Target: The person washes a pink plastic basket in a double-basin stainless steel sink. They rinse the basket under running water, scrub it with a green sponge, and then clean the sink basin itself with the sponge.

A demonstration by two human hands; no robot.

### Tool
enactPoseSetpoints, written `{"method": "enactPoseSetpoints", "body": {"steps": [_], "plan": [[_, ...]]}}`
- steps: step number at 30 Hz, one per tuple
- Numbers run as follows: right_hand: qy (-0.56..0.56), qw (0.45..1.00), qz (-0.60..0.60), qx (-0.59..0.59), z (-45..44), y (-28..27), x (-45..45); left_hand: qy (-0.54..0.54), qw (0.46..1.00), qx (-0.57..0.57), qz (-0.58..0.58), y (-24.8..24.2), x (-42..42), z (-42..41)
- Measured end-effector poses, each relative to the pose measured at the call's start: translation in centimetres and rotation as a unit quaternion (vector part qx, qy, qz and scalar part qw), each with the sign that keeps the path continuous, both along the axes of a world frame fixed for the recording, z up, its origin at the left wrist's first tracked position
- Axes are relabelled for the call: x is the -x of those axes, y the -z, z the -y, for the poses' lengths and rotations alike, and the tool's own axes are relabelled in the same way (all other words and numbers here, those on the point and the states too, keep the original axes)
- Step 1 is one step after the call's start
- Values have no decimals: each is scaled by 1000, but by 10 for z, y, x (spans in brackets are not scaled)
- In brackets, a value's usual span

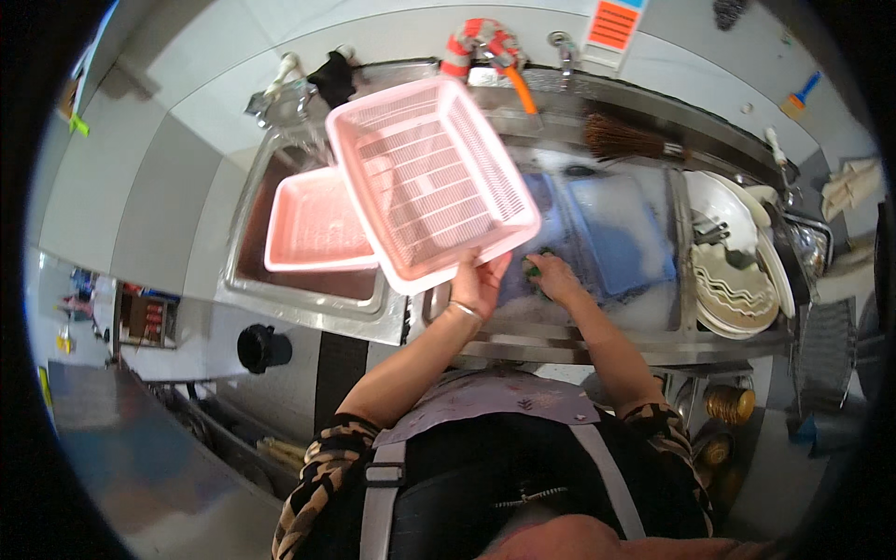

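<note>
My left hand [479, 280] grips the near rim of a pink slotted plastic basket [434, 182], held up and tilted over the edge between two sink basins. Beneath and left of it, a solid-looking pink plastic tub [318, 220] sits in the left steel basin [253, 238]. My right hand [556, 276] is closed around a green scouring pad [532, 269], just above the sudsy water of the right basin [504, 311]. A blue plastic tray [619, 234] lies in that water, with another blue piece [542, 199] beside it, partly hidden by the basket.
Right of the suds, white bowls and plates [731, 280] are stacked. A twig brush [623, 138] lies along the back ledge. Behind the basins stand taps [563, 52], a red-and-white cloth [465, 49] and an orange hose [521, 91]. A black bin [262, 348] is on the floor at left.
</note>
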State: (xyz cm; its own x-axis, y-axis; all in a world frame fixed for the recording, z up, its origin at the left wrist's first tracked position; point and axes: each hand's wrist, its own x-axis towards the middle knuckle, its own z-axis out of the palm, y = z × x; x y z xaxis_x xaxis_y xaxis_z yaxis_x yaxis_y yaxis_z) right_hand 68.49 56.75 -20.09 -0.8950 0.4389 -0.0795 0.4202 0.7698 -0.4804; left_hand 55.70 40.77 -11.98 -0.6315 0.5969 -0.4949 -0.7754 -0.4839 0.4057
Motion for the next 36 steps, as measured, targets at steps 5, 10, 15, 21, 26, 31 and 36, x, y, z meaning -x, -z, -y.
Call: {"method": "enactPoseSetpoints", "body": {"steps": [5,10,15,21,26,31,36], "plan": [[170,921,-164,309,1,-88,-1,7,999,11,-30,-3,2,-2],[160,888,-309,301,18,-107,10,21,999,2,-31,0,0,-6],[192,891,-395,115,21,-61,49,43,998,3,-45,7,-6,-7],[260,862,-395,184,2,-74,59,23,999,-5,-27,-12,2,-5],[85,893,-380,225,9,-75,52,40,999,3,-30,-7,8,-7],[255,856,-404,196,0,-64,62,55,998,14,-34,-23,6,-1],[204,916,-340,66,-14,-21,43,22,999,31,1,-40,18,7]]}}
